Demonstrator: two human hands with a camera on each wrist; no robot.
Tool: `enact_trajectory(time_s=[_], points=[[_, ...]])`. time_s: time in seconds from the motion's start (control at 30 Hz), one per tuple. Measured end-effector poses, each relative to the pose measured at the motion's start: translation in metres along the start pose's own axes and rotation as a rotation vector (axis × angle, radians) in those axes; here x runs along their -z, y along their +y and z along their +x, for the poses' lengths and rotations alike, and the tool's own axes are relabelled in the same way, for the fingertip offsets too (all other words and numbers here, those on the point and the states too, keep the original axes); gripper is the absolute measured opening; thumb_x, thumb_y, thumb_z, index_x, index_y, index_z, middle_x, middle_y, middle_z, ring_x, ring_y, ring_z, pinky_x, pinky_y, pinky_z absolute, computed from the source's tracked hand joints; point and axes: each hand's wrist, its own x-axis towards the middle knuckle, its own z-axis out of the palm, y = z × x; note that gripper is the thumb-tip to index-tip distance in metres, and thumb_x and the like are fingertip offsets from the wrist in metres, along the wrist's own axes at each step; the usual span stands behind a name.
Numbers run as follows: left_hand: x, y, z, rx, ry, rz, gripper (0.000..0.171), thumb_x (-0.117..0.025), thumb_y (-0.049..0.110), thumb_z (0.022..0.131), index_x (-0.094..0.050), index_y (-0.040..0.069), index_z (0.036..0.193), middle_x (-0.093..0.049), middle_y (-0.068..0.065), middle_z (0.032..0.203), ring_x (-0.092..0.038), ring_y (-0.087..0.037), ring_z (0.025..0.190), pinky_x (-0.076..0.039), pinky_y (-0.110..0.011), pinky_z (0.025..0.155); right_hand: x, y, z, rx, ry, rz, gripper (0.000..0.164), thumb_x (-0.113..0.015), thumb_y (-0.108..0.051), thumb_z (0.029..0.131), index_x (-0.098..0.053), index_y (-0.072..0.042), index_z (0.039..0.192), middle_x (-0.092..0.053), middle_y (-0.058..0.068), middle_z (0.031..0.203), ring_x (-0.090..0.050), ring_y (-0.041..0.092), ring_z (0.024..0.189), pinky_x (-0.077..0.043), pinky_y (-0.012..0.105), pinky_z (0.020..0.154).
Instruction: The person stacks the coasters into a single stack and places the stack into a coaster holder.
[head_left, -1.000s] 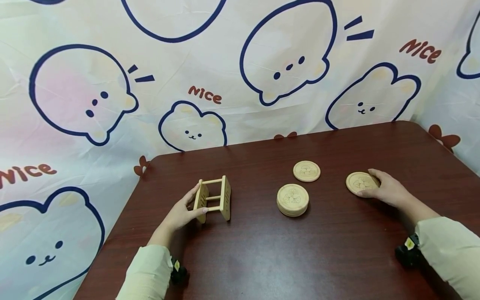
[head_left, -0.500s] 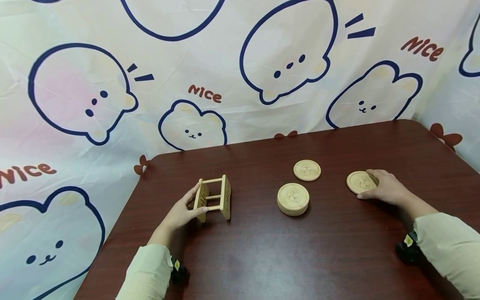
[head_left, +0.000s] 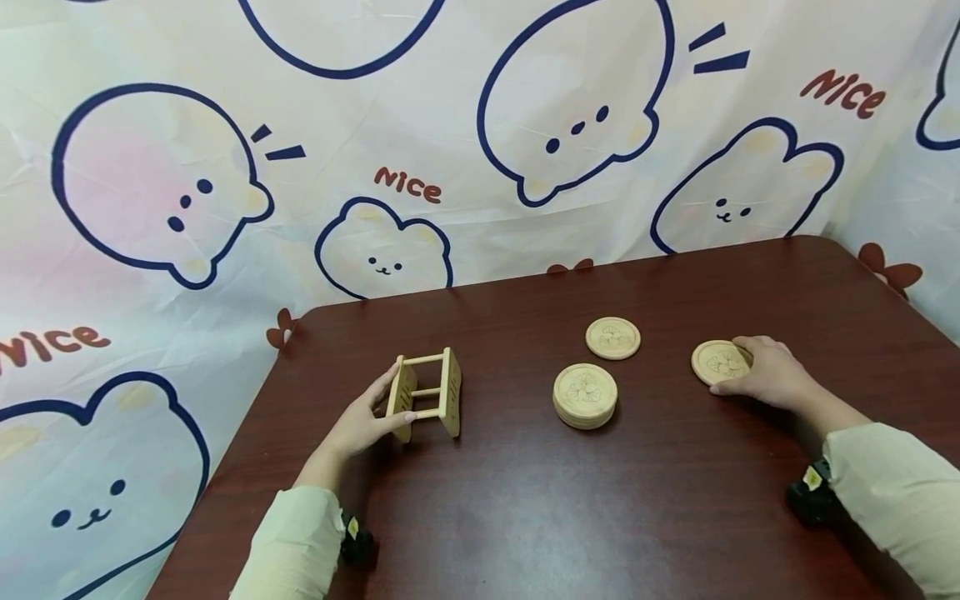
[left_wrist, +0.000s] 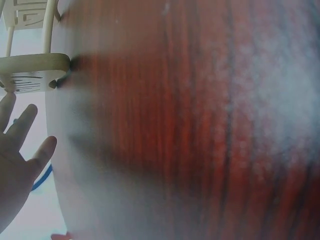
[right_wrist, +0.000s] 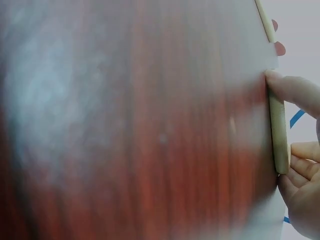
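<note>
Nothing on the table has moved, and both hands stay put. Left hand holds the wooden rack between thumb and curled fingers; right hand pinches the rightmost coaster's edge.

Small wooden rack lies tipped; round engraved coaster lies flat.

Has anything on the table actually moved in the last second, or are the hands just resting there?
Almost nothing changed. The right hand grips the edge of the single coaster as before, thumb and fingers round its rim, and the coaster lies flat in the same spot. The left hand still holds the wooden rack. The coaster stack and the far coaster stayed put; only the head camera shifted slightly.
</note>
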Motion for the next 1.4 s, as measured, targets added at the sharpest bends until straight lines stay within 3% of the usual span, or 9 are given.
enact_trajectory(time_s=[0.57, 0.9, 1.27, 1.4], points=[[-0.001, -0.002, -0.001, -0.008, 0.005, 0.004, 0.081, -0.065, 0.036, 0.075, -0.016, 0.027, 0.139, -0.028, -0.019, 0.134, -0.037, -0.035, 0.115, -0.033, -0.048, 0.088, 0.001, -0.013, -0.006, 0.004, 0.048, 0.044, 0.094, -0.072, -0.046, 0.062, -0.034, 0.019, 0.118, -0.033, 0.035, 0.113, -0.027, 0.047, 0.104, -0.026, 0.053, 0.079], [0.001, -0.001, 0.000, -0.003, -0.001, 0.015, 0.081, -0.065, 0.037, 0.076, -0.015, 0.029, 0.139, -0.027, -0.017, 0.136, -0.036, -0.034, 0.116, -0.033, -0.048, 0.089, -0.001, -0.036, -0.008, 0.056, 0.092, 0.071, 0.090, -0.073, -0.044, 0.063, -0.035, 0.014, 0.121, -0.035, 0.031, 0.116, -0.030, 0.042, 0.104, -0.028, 0.050, 0.077], [-0.001, 0.000, -0.002, -0.064, 0.023, 0.058, 0.080, -0.063, 0.040, 0.076, -0.015, 0.030, 0.139, -0.029, -0.020, 0.134, -0.039, -0.036, 0.112, -0.035, -0.050, 0.085, -0.002, -0.064, -0.011, 0.127, 0.101, 0.112, 0.088, -0.074, -0.040, 0.062, -0.036, 0.012, 0.123, -0.036, 0.029, 0.119, -0.030, 0.040, 0.108, -0.027, 0.051, 0.082], [0.000, 0.001, -0.002, -0.037, 0.009, 0.023, 0.082, -0.065, 0.040, 0.075, -0.015, 0.029, 0.139, -0.027, -0.019, 0.136, -0.036, -0.035, 0.115, -0.032, -0.050, 0.088, -0.005, -0.070, -0.012, 0.133, 0.102, 0.123, 0.088, -0.076, -0.039, 0.061, -0.037, 0.009, 0.123, -0.037, 0.027, 0.120, -0.030, 0.040, 0.110, -0.027, 0.051, 0.084]])
